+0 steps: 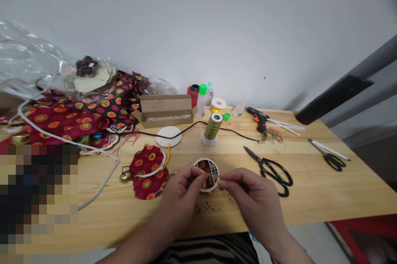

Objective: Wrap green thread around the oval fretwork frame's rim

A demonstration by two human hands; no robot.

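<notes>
A round ornament [213,169] with a pale rim, a cut-out lattice and dark patterned fabric is between my hands, just above or on the table. My left hand [184,193] is closed, its thumb and forefinger pinched together over the ornament's left half. My right hand [257,193] pinches at the right rim. What sits in either pinch is too small to make out; a bit of greenish thread may show by the left fingertips. Left of these lie red flower-patterned round fabric pieces [147,160] with a pale ring and a brass bell [125,176]. Dark scraps lie below the ornament.
Black-handled scissors [274,171] lie right of my right hand, a smaller pair [331,160] farther right. Behind stand an olive thread spool [213,127], a cardboard box [166,117], bottles and a glue gun [259,119]. Patterned fabric [80,113] and a white cable [68,136] fill the left.
</notes>
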